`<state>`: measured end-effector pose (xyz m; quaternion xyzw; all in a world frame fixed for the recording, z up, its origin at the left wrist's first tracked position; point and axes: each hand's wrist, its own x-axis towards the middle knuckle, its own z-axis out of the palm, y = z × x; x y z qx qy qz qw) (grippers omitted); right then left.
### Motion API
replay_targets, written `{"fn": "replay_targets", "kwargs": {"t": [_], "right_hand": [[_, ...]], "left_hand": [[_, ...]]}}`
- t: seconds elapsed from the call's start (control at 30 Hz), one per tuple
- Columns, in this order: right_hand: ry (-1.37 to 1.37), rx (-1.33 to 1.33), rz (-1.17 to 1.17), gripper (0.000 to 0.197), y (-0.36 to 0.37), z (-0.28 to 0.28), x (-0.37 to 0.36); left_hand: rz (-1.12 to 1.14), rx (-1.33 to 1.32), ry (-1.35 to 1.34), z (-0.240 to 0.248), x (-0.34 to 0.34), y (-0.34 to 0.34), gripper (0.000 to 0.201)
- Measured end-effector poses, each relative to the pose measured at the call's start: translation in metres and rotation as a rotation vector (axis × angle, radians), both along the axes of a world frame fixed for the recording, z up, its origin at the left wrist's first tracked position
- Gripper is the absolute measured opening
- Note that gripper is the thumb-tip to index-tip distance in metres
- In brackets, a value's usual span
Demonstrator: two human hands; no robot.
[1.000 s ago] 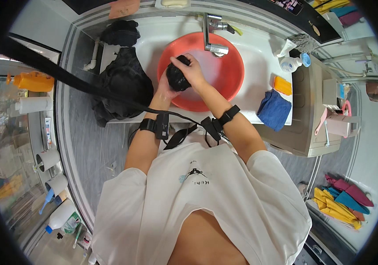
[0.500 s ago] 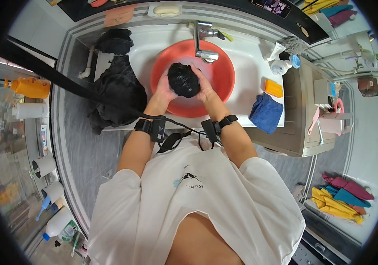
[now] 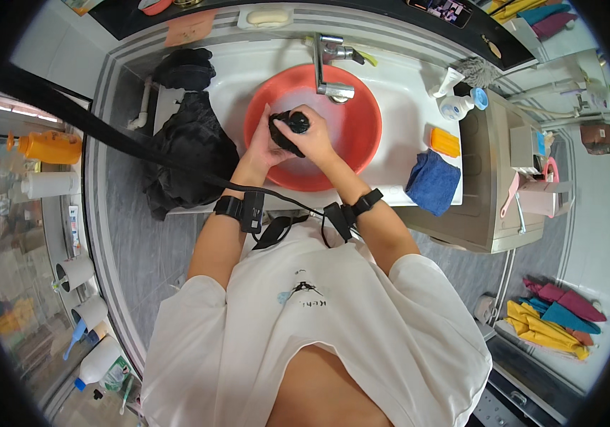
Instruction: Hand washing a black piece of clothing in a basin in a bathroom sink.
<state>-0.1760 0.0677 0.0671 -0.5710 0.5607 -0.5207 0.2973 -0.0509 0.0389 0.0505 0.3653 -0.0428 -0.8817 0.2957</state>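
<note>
Both hands squeeze a bunched, wet black cloth (image 3: 284, 136) over a red basin (image 3: 369, 135) that stands in the white sink. My left hand (image 3: 265, 146) cups the cloth from the left and below. From the right, my right hand (image 3: 313, 135) wraps over it, and a black bulge sticks out between the fingers. Pale, cloudy water lies in the basin beneath. The chrome faucet (image 3: 333, 89) reaches over the basin's far rim, just beyond my hands. What kind of cloth item it is, I cannot tell.
More black garments (image 3: 191, 142) drape over the sink's left edge. To the right lie a blue cloth (image 3: 433, 183), an orange soap bar (image 3: 445, 142) and a white pump bottle (image 3: 456, 107). A washing machine (image 3: 479, 160) stands beyond. A black cable (image 3: 276, 193) crosses my forearms.
My right hand has moved from the cloth's side to over its top. The cloth is squeezed into a smaller bundle between both hands.
</note>
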Motion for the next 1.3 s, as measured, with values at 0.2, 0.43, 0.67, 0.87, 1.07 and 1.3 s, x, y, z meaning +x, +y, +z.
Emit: {"fn": "replay_targets", "kwargs": {"t": [0.2, 0.43, 0.67, 0.87, 1.07, 1.3], "right_hand": [[-0.197, -0.003, -0.060, 0.028, -0.006, 0.020, 0.030], [-0.592, 0.201, -0.190, 0.023, -0.022, 0.011, 0.035], [-0.868, 0.401, -0.257, 0.024, -0.021, -0.001, 0.029], [-0.966, 0.549, -0.251, 0.030, -0.021, -0.015, 0.033], [-1.071, 0.754, -0.094, 0.038, -0.029, -0.028, 0.026], [-0.584, 0.794, 0.164, 0.080, -0.025, -0.010, 0.011]], "left_hand": [[0.148, -0.049, 0.289, -0.052, -0.002, -0.031, 0.040], [0.330, -0.034, 0.126, -0.056, -0.009, -0.037, 0.033], [0.449, 0.087, -0.053, -0.057, -0.014, -0.019, 0.029], [0.336, 0.088, 0.080, -0.097, 0.001, -0.017, 0.027], [0.268, 0.365, -0.128, -0.079, 0.013, -0.013, 0.029], [0.246, 0.178, 0.147, -0.033, 0.094, -0.033, 0.040]]}}
